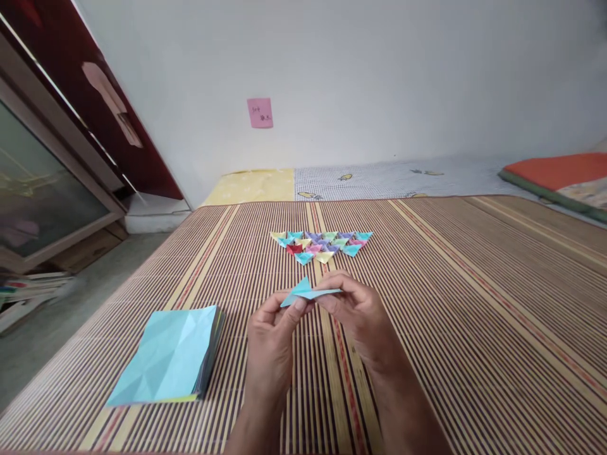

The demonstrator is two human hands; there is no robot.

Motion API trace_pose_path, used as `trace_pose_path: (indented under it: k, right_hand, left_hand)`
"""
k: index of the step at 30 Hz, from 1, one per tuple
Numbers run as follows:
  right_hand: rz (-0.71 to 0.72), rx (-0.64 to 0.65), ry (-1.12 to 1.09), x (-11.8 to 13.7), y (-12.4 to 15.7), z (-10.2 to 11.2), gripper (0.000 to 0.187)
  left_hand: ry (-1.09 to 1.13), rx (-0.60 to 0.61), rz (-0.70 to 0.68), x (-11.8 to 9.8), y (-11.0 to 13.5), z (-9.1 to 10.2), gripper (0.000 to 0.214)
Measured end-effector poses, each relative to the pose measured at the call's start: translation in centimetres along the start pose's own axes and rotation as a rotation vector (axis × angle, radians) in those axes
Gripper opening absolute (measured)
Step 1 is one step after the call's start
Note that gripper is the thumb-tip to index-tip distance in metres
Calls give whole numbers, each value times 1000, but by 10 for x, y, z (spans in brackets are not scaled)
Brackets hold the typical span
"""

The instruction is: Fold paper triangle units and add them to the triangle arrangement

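Note:
Between my two hands is a light blue folded paper piece (303,288), held above the striped mat, with one pointed flap standing up on its left side. My left hand (276,322) pinches its left and lower part with the thumb in front. The fingers of my right hand (355,306) are closed on the right part, thumb below and fingers above. Just beyond my hands, several small folded paper pieces (313,249) in blue, yellow, purple, green, pink and red sit in close rows. To the left lies a stack of square paper (165,354) with a creased light blue sheet on top.
A striped bamboo mat (455,328) covers the bed. Behind it are yellow and checked fabric (360,180) and a white wall with a pink note (260,113). Folded orange bedding (559,172) lies at far right. The floor (114,265) drops away at left.

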State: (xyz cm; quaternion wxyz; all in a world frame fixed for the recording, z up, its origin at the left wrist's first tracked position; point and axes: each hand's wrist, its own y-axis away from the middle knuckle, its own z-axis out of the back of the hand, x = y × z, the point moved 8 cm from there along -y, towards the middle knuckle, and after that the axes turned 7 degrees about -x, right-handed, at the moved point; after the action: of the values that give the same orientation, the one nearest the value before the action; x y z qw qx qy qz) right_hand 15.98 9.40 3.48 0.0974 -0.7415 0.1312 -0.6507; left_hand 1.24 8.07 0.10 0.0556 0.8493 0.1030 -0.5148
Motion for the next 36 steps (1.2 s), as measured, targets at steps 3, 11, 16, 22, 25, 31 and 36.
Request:
trace_pose_path:
  k: [3, 11, 16, 22, 25, 31, 36]
  right_hand:
    - [-11, -39, 50, 0, 0, 3, 12]
    - [-96, 24, 74, -5, 2, 1, 17]
    - [-126, 2, 75, -10, 5, 0, 18]
    - [-78, -101, 136, -7, 8, 1, 20]
    - [-90, -117, 142, -7, 10, -1, 21]
    - [-70, -92, 198, -4, 11, -5, 22]
    - [30, -109, 201, 3, 11, -5, 21]
  left_hand:
    - [-86, 16, -84, -9, -1, 2, 10]
    - [-242, 42, -114, -18, -3, 4, 11]
    - [-296, 11, -147, -20, -2, 6, 15]
    - [-360, -6, -248, -29, 1, 3, 10]
    - [-283, -84, -193, -26, 2, 7, 11]
    - [-182, -198, -128, -16, 4, 14, 18]
    - [-209, -171, -158, -17, 6, 12, 15]
